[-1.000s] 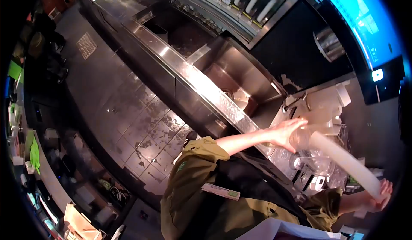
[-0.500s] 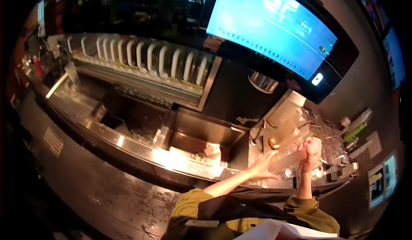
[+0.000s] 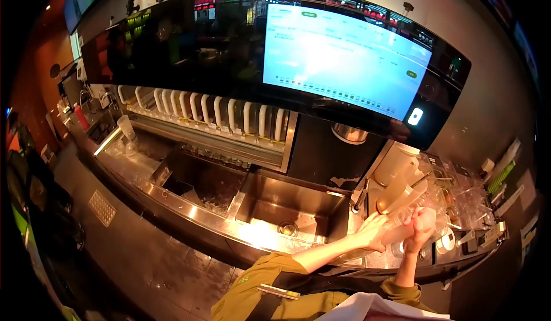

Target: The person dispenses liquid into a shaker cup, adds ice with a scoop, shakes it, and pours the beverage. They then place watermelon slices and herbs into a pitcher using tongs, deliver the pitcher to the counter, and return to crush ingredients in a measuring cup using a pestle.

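A translucent, cup-like cylinder (image 3: 395, 235) lies tilted between my two hands above the counter, to the right of the sink. My left hand (image 3: 373, 232) is curved around its left end. Closed in a fist, my right hand (image 3: 422, 224) grips the other end; the fingers cover that part, so its exact shape is hidden. Just behind the hands stand a pale, upright pitcher-like vessel (image 3: 396, 193) and several clear containers (image 3: 453, 197). A small white round item (image 3: 446, 242) sits to the right of my right wrist.
A steel sink basin (image 3: 287, 206) is left of my hands, beside a darker basin (image 3: 201, 180). Behind these runs a row of white curved handles (image 3: 229, 114). A wide lit screen (image 3: 344, 63) hangs over the counter. Clear cups (image 3: 127, 131) stand at the far left.
My head view has tipped upward, showing more of the screen. Both hands stay on the cylinder; the right has come lower and closer to the left, and the cylinder is less steep.
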Tool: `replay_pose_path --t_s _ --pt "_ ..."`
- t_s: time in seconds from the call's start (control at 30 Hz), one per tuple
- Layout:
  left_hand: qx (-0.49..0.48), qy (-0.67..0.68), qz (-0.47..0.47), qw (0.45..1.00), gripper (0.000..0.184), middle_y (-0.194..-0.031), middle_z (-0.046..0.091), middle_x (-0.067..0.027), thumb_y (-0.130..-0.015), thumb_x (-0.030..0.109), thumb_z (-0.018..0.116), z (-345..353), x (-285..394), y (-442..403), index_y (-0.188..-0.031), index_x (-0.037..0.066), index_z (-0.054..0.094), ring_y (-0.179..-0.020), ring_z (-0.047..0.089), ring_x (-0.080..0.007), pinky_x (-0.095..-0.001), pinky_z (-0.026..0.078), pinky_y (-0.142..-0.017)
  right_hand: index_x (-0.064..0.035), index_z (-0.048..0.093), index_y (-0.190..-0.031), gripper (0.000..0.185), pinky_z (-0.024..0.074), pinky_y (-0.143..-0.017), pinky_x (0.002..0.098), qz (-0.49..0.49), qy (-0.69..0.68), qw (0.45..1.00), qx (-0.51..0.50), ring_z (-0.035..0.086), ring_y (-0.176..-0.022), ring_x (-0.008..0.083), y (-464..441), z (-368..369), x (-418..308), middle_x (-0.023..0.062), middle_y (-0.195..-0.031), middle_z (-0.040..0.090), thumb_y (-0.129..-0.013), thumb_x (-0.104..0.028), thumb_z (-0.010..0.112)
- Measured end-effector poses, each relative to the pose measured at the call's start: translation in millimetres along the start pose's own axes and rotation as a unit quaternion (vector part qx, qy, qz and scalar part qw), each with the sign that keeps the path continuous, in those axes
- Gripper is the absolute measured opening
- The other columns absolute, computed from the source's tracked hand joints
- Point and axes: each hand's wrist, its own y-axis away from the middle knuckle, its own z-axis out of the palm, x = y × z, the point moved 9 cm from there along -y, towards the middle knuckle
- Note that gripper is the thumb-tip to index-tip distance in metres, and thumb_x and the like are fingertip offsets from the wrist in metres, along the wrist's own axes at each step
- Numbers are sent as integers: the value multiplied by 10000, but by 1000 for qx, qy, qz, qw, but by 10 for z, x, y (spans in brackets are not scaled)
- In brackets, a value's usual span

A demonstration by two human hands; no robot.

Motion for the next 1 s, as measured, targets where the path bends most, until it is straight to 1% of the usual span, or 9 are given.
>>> replay_pose_path --t_s 0.2,0.3,0.43,0.5,0.57,0.63,0.8,0.9,1.0 --pt "-2 29 33 999 645 -1035 544 -166 -526 312 694 7 83 -58 -1074 13 533 -1049 475 -311 -406 333 -943 -12 421 -904 290 423 -466 238 -4 42 999 -22 498 -544 130 -154 -176 -41 77 -777 469 -744 -166 607" --pt "177 -13 103 979 589 -967 557 -143 -497 331 703 182 -105 -59 -984 32 560 -974 506 -291 -389 373 -895 0 429 -867 255 415 -434 228 -85 -34 994 -66 469 -506 120 -440 -229 -880 78 -772 457 -807 -224 535" --pt "110 53 80 989 454 -828 588 -109 -451 345 684 6 4 -121 -796 61 611 -845 537 -280 -370 419 -792 -14 484 -969 182 433 -482 235 -33 -33 998 -45 484 -536 144 -19 -251 172 85 -714 494 -810 -92 529" --pt "101 46 97 989 429 -781 589 -107 -435 330 679 23 40 -100 -762 60 614 -824 542 -284 -373 419 -784 -29 471 -872 151 461 -473 267 -262 159 945 -112 472 -522 159 -82 -148 -300 71 -697 468 -837 -176 482" --pt "97 40 106 989 431 -752 595 -107 -407 329 678 115 50 -88 -732 53 614 -807 547 -293 -385 419 -778 -57 444 -784 204 473 -476 286 -25 -1 997 -78 473 -519 160 -347 -273 -541 55 -681 452 -851 -248 426" --pt "108 46 98 988 421 -781 603 -98 -416 327 680 117 9 -59 -738 64 616 -795 549 -297 -397 426 -769 -50 460 -833 153 463 -540 285 -25 -61 987 -144 458 -546 142 -126 502 -807 57 -721 464 -823 -202 445" --pt "98 69 109 987 408 -746 579 -62 -436 322 660 -18 54 -48 -777 105 607 -789 544 -256 -352 423 -733 -20 420 -873 286 440 -484 280 -15 2 996 -89 435 -516 159 -156 -225 54 77 -744 449 -769 -255 546" --pt "72 64 62 993 397 -754 575 -64 -443 313 656 95 25 -88 -769 94 599 -793 543 -252 -347 420 -743 -2 445 -917 256 457 -501 280 -192 118 948 -226 467 -539 153 -237 -129 -698 97 -753 474 -803 -231 447" --pt "80 52 53 994 403 -770 575 -66 -452 299 659 20 6 -155 -785 82 598 -804 545 -254 -354 420 -749 19 452 -901 184 448 -476 273 -17 10 994 -104 471 -507 163 -47 -198 188 105 -735 493 -795 -131 441"
